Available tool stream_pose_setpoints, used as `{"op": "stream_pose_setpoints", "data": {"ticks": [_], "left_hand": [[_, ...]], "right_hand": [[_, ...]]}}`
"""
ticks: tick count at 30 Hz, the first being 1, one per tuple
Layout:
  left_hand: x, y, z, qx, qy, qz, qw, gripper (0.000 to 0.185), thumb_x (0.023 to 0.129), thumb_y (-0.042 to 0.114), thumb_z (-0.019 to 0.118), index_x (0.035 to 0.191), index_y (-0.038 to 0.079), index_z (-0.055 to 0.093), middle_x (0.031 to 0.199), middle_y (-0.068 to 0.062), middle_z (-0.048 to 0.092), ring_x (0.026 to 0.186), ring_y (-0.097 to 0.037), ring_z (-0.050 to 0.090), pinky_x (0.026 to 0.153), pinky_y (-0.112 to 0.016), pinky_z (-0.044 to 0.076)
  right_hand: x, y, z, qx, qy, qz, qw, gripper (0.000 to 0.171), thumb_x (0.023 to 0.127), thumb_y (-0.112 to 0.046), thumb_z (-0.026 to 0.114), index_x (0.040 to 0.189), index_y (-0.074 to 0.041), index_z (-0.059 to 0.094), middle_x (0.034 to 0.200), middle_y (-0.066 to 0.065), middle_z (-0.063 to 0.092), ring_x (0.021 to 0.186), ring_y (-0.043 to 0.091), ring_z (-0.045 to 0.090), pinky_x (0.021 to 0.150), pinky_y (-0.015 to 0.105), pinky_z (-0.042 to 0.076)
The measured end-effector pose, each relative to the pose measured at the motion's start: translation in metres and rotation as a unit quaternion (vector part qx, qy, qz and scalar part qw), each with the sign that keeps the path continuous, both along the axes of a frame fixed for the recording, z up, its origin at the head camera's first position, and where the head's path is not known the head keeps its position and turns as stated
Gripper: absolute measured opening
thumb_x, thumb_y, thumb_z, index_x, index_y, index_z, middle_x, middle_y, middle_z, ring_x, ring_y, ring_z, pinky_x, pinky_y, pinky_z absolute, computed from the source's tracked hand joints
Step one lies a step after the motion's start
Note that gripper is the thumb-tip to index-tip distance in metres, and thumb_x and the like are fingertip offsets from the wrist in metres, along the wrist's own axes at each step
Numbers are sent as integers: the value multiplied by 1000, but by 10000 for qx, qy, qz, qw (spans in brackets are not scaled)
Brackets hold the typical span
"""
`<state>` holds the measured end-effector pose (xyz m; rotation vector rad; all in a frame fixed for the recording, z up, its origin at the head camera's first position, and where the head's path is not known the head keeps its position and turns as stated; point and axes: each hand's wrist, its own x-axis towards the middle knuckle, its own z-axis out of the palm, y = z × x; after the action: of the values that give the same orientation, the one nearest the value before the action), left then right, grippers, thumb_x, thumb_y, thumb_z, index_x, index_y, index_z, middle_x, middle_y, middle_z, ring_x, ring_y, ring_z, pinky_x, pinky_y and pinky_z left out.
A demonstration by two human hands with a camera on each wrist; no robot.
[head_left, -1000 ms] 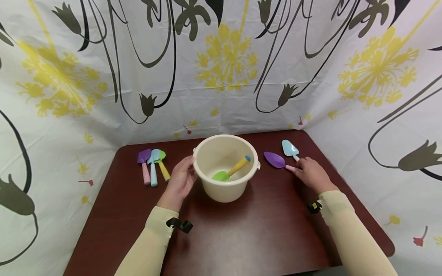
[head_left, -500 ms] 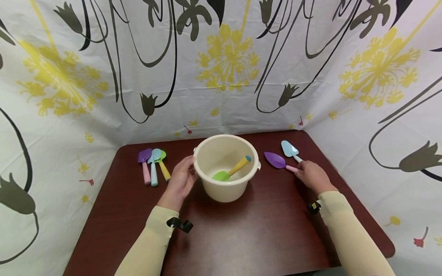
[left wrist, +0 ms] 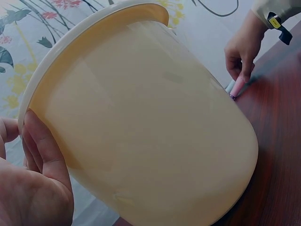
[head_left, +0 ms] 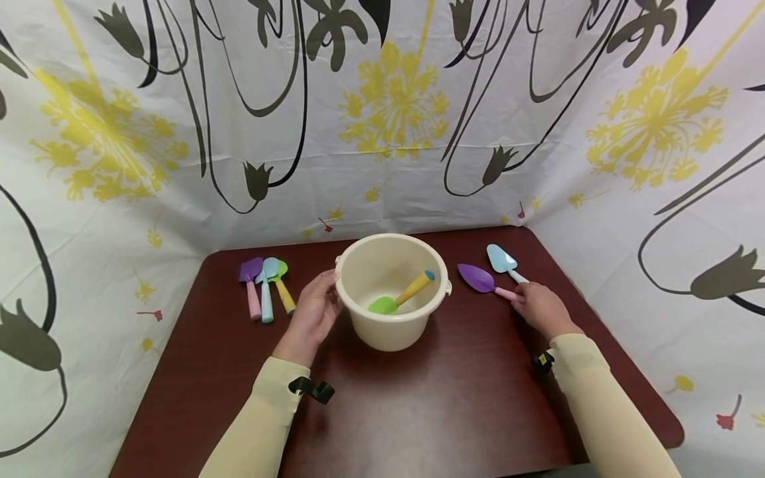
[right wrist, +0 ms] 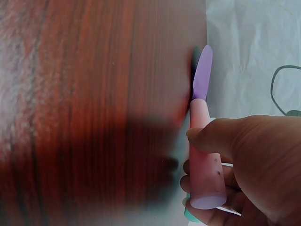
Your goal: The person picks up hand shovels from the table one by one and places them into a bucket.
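A cream bucket (head_left: 388,335) stands mid-table. In the head view my left hand (head_left: 313,309) is at its left rim; the left wrist view has the thumb and fingers pinching that rim (left wrist: 51,56). Inside the bucket leans a toy shovel (head_left: 412,288) with a green blade and yellow handle. To the right, my right hand (head_left: 544,309) grips the pink handle (right wrist: 204,169) of a purple toy trowel (head_left: 476,277), thumb on top and fingers curled underneath. Just beyond lies a light blue trowel (head_left: 501,257), its handle end hidden by this hand.
At the table's back left lie three more toy tools: a purple shovel (head_left: 251,269) with a pink handle, a light blue one (head_left: 266,309), and a green one with a yellow handle (head_left: 285,297). Patterned white cloth (head_left: 382,192) surrounds the dark red table (head_left: 418,411).
My right hand has shifted very slightly toward me, baring a little more of the light blue trowel's handle. My left hand and the bucket stay in place.
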<state>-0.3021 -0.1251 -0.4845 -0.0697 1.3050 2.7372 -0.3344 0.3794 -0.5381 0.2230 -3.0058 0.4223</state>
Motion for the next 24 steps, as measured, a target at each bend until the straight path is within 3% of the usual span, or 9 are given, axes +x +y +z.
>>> {"op": "stream_pose_setpoints", "data": {"ticks": [7, 16, 24], "left_hand": [[1, 2, 1, 52, 17, 64, 10000, 16, 112, 12, 63, 120, 1, 72, 109, -10, 71, 94, -17, 65, 74, -22, 58], [2, 0, 1, 30, 35, 35, 10000, 17, 112, 13, 64, 121, 1, 72, 110, -11, 71, 95, -18, 65, 75, -23, 58], [1, 0, 1, 14, 30, 21, 10000, 16, 112, 14, 65, 119, 3, 73, 109, -11, 70, 95, -18, 65, 75, -23, 58]], "right_hand": [[-3, 0, -3, -112, -55, -47, 9999, 23, 99, -12, 79, 113, 5, 74, 97, 19, 74, 84, 37, 68, 80, 63, 56], [-1, -1, 1, -1079, 3, -52, 9942, 29, 105, -21, 77, 116, 5, 76, 105, 20, 77, 94, 38, 68, 88, 58, 55], [0, -6, 11, -1422, 23, -200, 9896, 29, 106, -23, 77, 116, 4, 76, 113, 26, 76, 102, 43, 68, 91, 60, 53]]}}
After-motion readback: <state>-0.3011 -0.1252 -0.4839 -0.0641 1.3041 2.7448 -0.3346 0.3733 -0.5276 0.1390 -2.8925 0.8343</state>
